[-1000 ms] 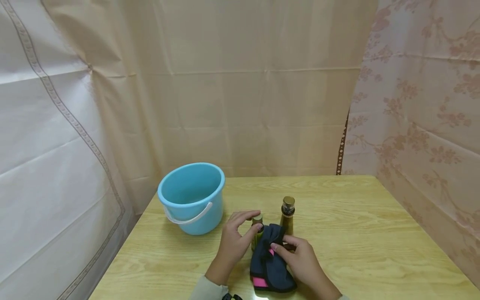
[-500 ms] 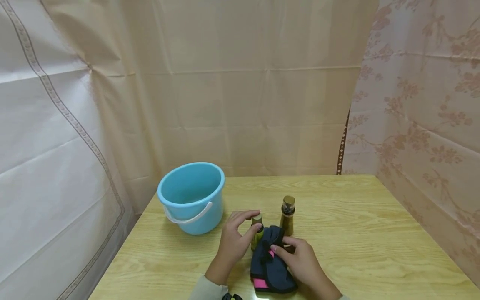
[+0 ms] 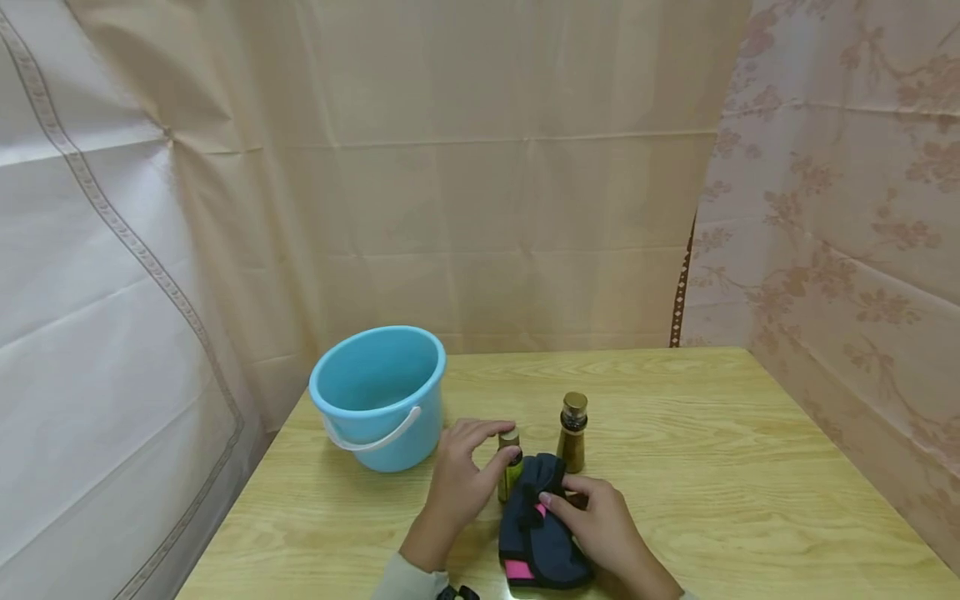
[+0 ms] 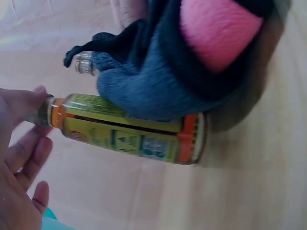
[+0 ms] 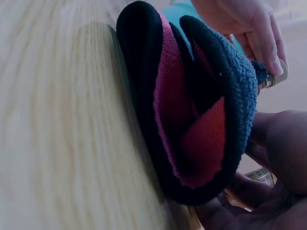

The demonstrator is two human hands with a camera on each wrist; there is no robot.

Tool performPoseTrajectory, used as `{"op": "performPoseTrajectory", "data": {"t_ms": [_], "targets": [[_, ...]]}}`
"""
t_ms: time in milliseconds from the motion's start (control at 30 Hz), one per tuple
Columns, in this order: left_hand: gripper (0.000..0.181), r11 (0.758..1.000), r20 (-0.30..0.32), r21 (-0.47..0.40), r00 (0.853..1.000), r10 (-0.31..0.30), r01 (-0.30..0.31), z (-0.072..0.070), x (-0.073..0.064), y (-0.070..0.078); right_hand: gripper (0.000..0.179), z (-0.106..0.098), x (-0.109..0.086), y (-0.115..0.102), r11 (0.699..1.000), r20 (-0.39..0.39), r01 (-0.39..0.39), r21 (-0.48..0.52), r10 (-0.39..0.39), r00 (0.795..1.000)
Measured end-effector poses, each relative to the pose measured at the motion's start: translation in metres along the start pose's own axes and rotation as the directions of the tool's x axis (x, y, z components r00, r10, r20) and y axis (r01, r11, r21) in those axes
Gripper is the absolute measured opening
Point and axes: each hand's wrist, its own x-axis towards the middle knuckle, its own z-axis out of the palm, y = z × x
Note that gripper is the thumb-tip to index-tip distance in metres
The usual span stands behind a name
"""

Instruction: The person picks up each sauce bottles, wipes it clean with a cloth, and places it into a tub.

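My left hand [image 3: 461,479] pinches the cap of a small upright glass bottle [image 3: 510,482] between thumb and fingers. In the left wrist view, that bottle [image 4: 127,132] has a yellow-green label with orange bands. A folded dark blue cloth [image 3: 551,546] with black edging and a pink inner side stands on the table, leaning against the bottle. My right hand [image 3: 603,521] grips the cloth's upper right side with thumb and fingers. In the right wrist view, the cloth [image 5: 242,91] shows its folded layers end-on. Behind it stands a second, gold-capped brown bottle [image 3: 572,446].
A light blue bucket [image 3: 401,450] with a white handle stands at the back left of the wood-grain table [image 3: 675,467]. A beige curtain [image 3: 480,208] hangs behind the table, with patterned cloth [image 3: 847,250] along the right.
The top of the cloth has sunk slightly and sits a little away from the bottle, so more of the bottle's label shows. Both hands keep their holds, and the head view shifts slightly.
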Motion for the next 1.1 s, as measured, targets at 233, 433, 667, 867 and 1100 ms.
{"op": "performPoseTrajectory", "data": {"t_ms": [233, 433, 667, 867, 1100], "targets": [[0.043, 0.989, 0.155, 0.142, 0.986, -0.054, 0.032, -0.019, 0.018, 0.009, 0.016, 0.001, -0.001, 0.0, 1.0, 0.005, -0.001, 0.009, 0.001, 1.0], [0.037, 0.971, 0.289, 0.236, 0.951, -0.111, 0.041, -0.029, 0.03, 0.015, 0.018, 0.0, -0.001, 0.001, 1.0, 0.008, 0.0, 0.03, 0.0, 1.0], [0.033, 0.951, 0.371, 0.306, 0.916, -0.154, 0.036, -0.034, 0.043, 0.025, 0.023, -0.001, -0.001, 0.001, 0.999, 0.005, 0.001, 0.033, -0.002, 1.0], [0.023, 0.923, 0.399, 0.374, 0.914, -0.075, -0.087, -0.042, 0.058, 0.032, 0.027, 0.0, -0.001, 0.001, 1.0, 0.012, -0.008, 0.006, 0.008, 1.0], [0.023, 0.885, 0.431, 0.445, 0.9, -0.074, -0.14, -0.062, 0.084, 0.049, 0.024, 0.001, -0.001, 0.001, 1.0, 0.023, 0.005, 0.005, -0.006, 1.0]]}}
